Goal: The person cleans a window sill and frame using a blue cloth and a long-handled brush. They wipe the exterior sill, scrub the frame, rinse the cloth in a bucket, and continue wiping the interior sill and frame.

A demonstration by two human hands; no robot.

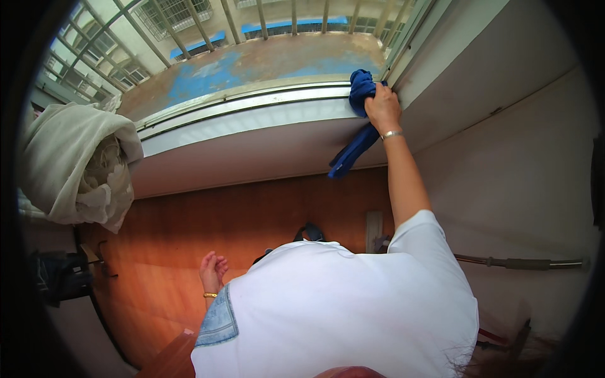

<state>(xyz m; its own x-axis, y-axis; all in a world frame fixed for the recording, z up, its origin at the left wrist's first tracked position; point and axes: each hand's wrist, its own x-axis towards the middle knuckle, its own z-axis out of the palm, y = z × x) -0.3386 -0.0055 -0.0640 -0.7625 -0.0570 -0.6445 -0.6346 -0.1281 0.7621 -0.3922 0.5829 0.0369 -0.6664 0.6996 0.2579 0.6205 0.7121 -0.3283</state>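
My right hand (384, 107) grips a blue cloth (361, 92) at the right end of the white window sill (264, 113), against the sliding-window track (246, 99). Part of the cloth is bunched over the track, and a long end hangs down in front of the wall below the sill. A silver-coloured band circles my right wrist. My left hand (214, 269) hangs low beside my body over the reddish-brown wooden floor (179, 227), holding nothing, its fingers loosely curled and partly apart. A gold-coloured bracelet is on that wrist.
A bundled pale curtain (75, 151) hangs at the left end of the sill. Metal window bars (262, 19) stand beyond an outer ledge (283, 56) with blue patches. A wall (510, 156) is close on my right, with a metal pole (520, 263) beside it. Dark items (61, 276) lie at lower left.
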